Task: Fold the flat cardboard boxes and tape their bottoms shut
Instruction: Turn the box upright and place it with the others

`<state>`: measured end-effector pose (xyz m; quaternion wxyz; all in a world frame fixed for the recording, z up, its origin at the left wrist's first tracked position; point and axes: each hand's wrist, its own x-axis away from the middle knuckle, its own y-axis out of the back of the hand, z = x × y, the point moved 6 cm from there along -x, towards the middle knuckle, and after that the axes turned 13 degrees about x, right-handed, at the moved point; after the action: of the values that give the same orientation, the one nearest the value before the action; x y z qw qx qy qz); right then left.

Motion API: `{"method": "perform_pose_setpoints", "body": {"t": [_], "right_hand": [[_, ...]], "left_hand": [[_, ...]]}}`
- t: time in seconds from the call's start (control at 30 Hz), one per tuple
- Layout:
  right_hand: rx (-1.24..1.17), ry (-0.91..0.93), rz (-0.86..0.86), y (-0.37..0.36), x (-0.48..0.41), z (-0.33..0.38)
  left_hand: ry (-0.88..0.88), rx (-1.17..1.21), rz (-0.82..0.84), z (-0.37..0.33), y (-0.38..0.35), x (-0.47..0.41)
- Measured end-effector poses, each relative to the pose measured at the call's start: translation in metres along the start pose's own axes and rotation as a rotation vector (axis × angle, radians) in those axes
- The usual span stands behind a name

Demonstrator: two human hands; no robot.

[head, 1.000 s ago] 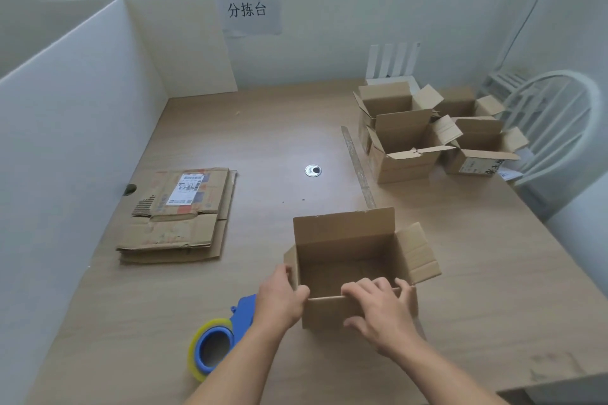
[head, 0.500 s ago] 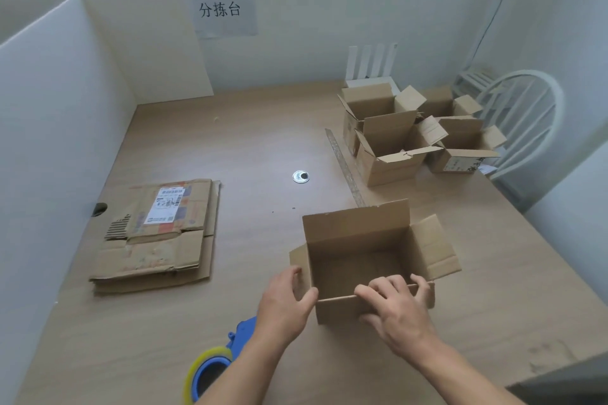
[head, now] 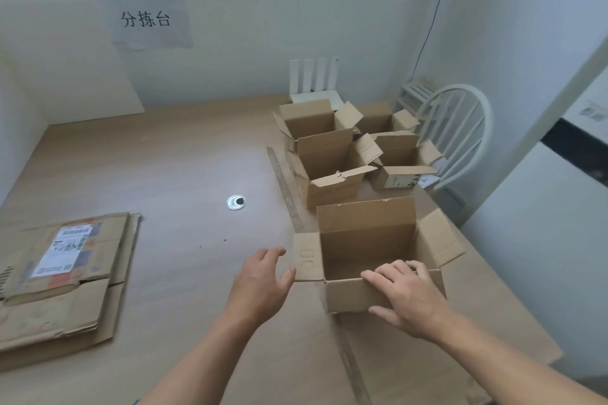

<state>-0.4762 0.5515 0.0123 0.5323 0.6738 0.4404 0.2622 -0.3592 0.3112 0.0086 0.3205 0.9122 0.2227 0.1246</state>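
Sitting upright and open-topped near the right edge of the tabletop (head: 181, 158), the cardboard box (head: 365, 223) runs its long axis along the near edge. The right hand (head: 408, 296) grips its near wall, fingers hooked over the rim; the left hand (head: 263, 279), loosely spread and empty, is just beside the left flap (head: 307, 260). Finished boxes (head: 329, 154) stand straight beyond, so a push away looks likeliest.

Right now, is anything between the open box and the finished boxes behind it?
Nothing visible. The open box, held by the right hand, sits just before the finished boxes; the flat strip lies left of that gap.
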Motion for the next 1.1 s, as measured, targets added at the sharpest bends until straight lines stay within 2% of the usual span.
{"method": "perform_pose_setpoints", "body": {"t": [0.13, 0.33, 0.47, 0.67, 0.93, 1.1], "right_hand": [[-0.012, 0.053, 0.024, -0.022, -0.003, -0.065], [-0.013, 0.049, 0.043, -0.060, -0.005, -0.162], [-0.030, 0.027, 0.126, -0.085, -0.011, -0.214], [-0.065, -0.022, 0.111, -0.099, -0.018, -0.262], [-0.117, 0.038, 0.243, -0.111, -0.024, -0.288], [-0.097, -0.023, 0.127, -0.101, -0.017, -0.288]], "left_hand": [[-0.009, -0.167, 0.060, -0.038, -0.033, -0.038], [-0.051, -0.577, 0.155, -0.088, -0.079, -0.083], [-0.053, -0.704, 0.208, -0.105, -0.103, -0.104], [0.017, -0.687, 0.201, -0.118, -0.119, -0.118], [0.084, -0.613, 0.216, -0.124, -0.135, -0.114], [0.101, -0.566, 0.213, -0.126, -0.137, -0.110]]}}
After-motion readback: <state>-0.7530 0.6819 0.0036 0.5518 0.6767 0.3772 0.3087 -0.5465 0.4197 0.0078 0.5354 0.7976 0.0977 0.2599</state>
